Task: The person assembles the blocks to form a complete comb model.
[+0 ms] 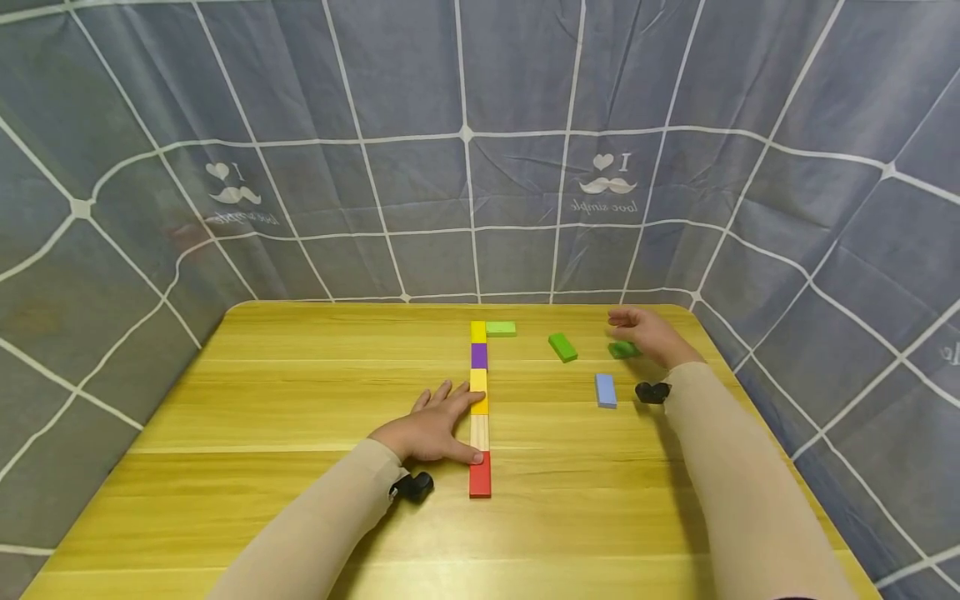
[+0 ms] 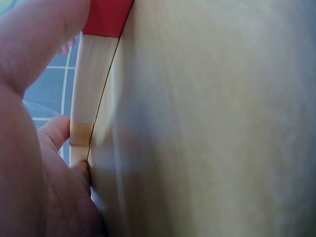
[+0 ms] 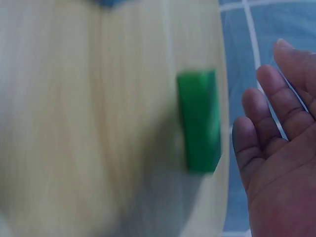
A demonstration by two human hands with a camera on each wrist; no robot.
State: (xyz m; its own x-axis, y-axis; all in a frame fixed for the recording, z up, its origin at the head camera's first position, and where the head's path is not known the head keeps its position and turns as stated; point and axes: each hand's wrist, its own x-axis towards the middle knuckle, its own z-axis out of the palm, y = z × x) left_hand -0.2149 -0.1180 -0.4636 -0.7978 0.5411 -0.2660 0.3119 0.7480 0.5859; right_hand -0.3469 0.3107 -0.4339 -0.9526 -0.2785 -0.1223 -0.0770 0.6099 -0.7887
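Note:
A straight row of flat blocks runs up the table: red (image 1: 480,482), plain wood (image 1: 480,433), orange-yellow (image 1: 482,403), purple (image 1: 479,357) and yellow (image 1: 478,332). At its far end a light green block (image 1: 501,329) juts out to the right. My left hand (image 1: 431,427) rests spread on the row, thumb at the red block's top edge and a fingertip on the orange-yellow one. Over a dark green block (image 3: 200,121) my right hand (image 1: 651,335) hovers with loosely extended fingers, apart from it in the right wrist view.
Between the row and my right hand lie another green block (image 1: 562,347) and a blue block (image 1: 606,391). The wooden table (image 1: 300,375) is bordered at the back and sides by a grey curtain (image 1: 412,183) with white lines.

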